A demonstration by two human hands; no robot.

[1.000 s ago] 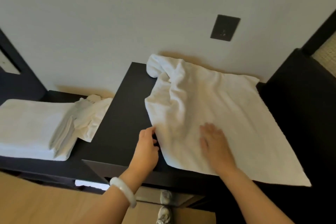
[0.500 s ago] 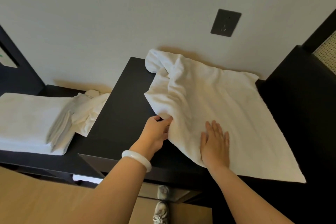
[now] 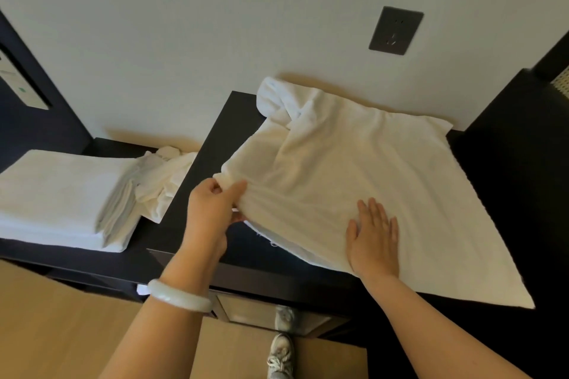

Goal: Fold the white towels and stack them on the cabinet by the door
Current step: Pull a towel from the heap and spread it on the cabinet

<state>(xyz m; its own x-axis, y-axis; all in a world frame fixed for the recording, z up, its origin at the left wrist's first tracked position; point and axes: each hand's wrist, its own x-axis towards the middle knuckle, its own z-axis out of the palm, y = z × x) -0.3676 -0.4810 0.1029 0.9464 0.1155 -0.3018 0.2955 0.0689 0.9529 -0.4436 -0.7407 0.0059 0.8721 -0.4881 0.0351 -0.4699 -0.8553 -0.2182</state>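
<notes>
Our left hand (image 3: pixel 212 209) pinches the left edge of the spread white towel (image 3: pixel 354 169) between thumb and curled fingers, holding it slightly off the dark cabinet (image 3: pixel 212 144). Our right hand (image 3: pixel 374 240) lies flat on the cloth at five o'clock, fingers straight (the far corner, at twelve o'clock, is bunched against the wall). At nine o'clock sits a folded stack (image 3: pixel 58 194), with a crumpled towel (image 3: pixel 166 175) touching its right side.

Bare cabinet top (image 3: pixel 226 137) between folded stack (image 3: pixel 61 194) and spread towel (image 3: pixel 354 169) — wall (image 3: pixel 215 24) close behind.
</notes>
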